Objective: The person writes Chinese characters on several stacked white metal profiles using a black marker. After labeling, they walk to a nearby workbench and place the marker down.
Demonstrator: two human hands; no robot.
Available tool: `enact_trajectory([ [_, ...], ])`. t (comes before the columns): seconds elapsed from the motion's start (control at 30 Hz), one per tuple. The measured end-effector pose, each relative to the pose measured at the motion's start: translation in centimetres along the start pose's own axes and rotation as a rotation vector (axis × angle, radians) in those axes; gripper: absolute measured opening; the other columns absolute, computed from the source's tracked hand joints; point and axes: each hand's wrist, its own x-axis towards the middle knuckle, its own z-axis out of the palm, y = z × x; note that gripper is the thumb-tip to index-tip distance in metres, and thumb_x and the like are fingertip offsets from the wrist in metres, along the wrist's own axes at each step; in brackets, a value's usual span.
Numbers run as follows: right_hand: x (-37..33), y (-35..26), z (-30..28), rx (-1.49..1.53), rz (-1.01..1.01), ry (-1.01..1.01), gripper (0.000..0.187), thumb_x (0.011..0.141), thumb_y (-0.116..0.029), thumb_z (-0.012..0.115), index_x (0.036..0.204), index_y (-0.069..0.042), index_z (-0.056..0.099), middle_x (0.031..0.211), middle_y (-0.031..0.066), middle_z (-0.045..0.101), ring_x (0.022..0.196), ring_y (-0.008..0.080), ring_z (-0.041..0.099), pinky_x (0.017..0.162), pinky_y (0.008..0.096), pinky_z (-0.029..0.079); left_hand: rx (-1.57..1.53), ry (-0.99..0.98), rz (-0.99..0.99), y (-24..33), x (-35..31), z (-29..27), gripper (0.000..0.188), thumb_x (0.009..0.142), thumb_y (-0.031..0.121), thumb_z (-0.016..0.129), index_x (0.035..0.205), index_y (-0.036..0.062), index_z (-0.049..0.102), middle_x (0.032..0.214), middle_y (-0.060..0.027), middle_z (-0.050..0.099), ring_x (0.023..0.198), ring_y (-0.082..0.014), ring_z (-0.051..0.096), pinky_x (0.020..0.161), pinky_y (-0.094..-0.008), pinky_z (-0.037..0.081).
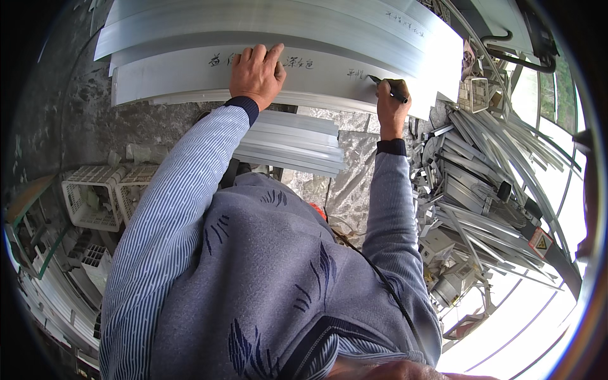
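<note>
A long pale grey metal panel (164, 81) with dark handwriting on it lies across the top of the view. Its near edge faces me. My left hand (258, 75) rests on this panel with fingers bent and slightly apart, covering part of the writing. Held in my right hand (394, 113) is a black marker pen (399, 97), its tip at the panel's surface beside a short line of fresh-looking strokes. Behind lie further silvery panels (190, 22), overlapping, with more handwriting at their far right.
Below the panels, several silvery metal strips (291, 139) lie stacked. A large heap of metal profiles and offcuts (468, 171) spreads at the right, near a cream plastic crate (474, 95). White plastic crates (95, 212) stand at the left.
</note>
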Motion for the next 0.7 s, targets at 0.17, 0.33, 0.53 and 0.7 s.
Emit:
enact_trajectory([
  [0.17, -0.02, -0.19, -0.15, -0.048, -0.007, -0.007, 0.01, 0.091, -0.007, 0.068, 0.085, 0.0, 0.068, 0.072, 0.0016, 0.067, 0.069, 0.0061, 0.055, 0.065, 0.026, 0.047, 0.005, -0.015, -0.002, 0.02, -0.01, -0.05, 0.042, 0.091, 0.023, 0.067, 0.132, 0.0237, 0.07, 0.097, -0.0034, 0.058, 0.094, -0.0252, 0.06, 0.087, -0.0457, 0.048],
  [0.33, 0.12, -0.44, 0.02, 0.058, 0.026, 0.024, 0.01, 0.091, -0.006, 0.068, 0.084, 0.0, 0.068, 0.072, 0.0023, 0.068, 0.067, 0.0074, 0.059, 0.065, 0.026, 0.049, -0.001, -0.028, -0.009, 0.02, 0.01, -0.09, 0.042, 0.091, 0.023, 0.067, 0.133, 0.0234, 0.07, 0.098, -0.0035, 0.058, 0.095, -0.025, 0.06, 0.088, -0.0459, 0.048],
  [0.53, 0.42, -0.37, -0.08, 0.03, 0.034, 0.005, 0.009, 0.094, -0.007, 0.067, 0.089, 0.001, 0.067, 0.079, 0.0065, 0.072, 0.067, 0.0109, 0.066, 0.065, 0.0268, 0.053, 0.004, -0.027, -0.007, 0.04, 0.01, -0.11, 0.042, 0.091, 0.023, 0.067, 0.133, 0.0233, 0.07, 0.098, -0.0034, 0.058, 0.096, -0.025, 0.06, 0.088, -0.0458, 0.048],
  [0.7, 0.35, -0.45, 0.0, 0.04, 0.063, 0.033, 0.01, 0.093, -0.006, 0.067, 0.086, 0.001, 0.066, 0.071, 0.0043, 0.069, 0.064, 0.0083, 0.06, 0.063, 0.0261, 0.049, 0.005, -0.028, -0.007, 0.02, 0.01, -0.08, 0.043, 0.09, 0.023, 0.067, 0.133, 0.0233, 0.071, 0.098, -0.0035, 0.058, 0.095, -0.0251, 0.06, 0.087, -0.0458, 0.048],
])
